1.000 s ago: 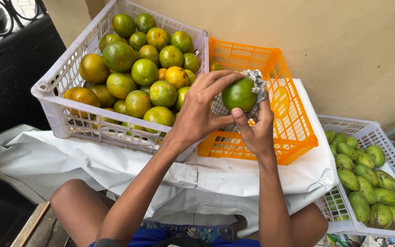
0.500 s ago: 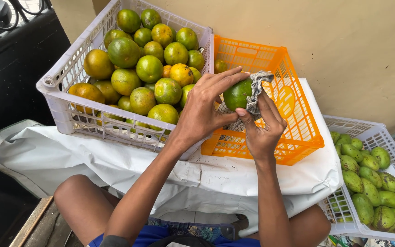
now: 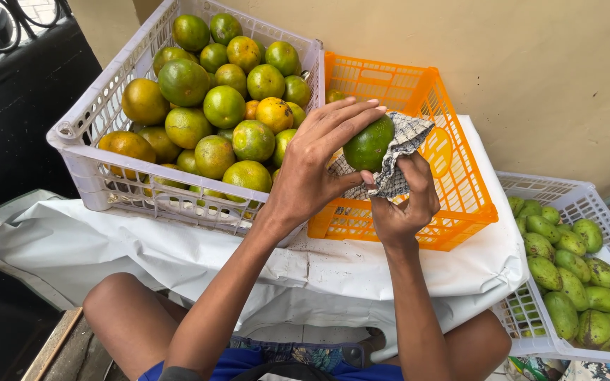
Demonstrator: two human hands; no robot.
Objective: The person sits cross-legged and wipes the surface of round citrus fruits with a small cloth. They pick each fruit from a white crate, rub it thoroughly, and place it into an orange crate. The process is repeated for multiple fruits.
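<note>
My left hand [image 3: 312, 166] grips a green orange [image 3: 368, 144] above the orange crate [image 3: 418, 92]. My right hand [image 3: 404, 201] presses a checked grey cloth [image 3: 397, 159] against the right side and underside of that fruit. Both hands hover over the near left part of the orange crate, whose inside is mostly hidden by them. To the left, a white crate [image 3: 86, 134] is piled with several green and yellow-orange oranges [image 3: 224, 106].
Both crates rest on a white sheet [image 3: 107, 240] across my lap, and my bare knees show below it. A second white crate [image 3: 531, 331] with green mangoes [image 3: 566, 275] sits at the right. A beige wall [image 3: 545, 70] stands behind. A dark area lies at the left.
My right hand has slid the cloth down and around the orange's right side while my left hand keeps hold. The view shifted slightly.
</note>
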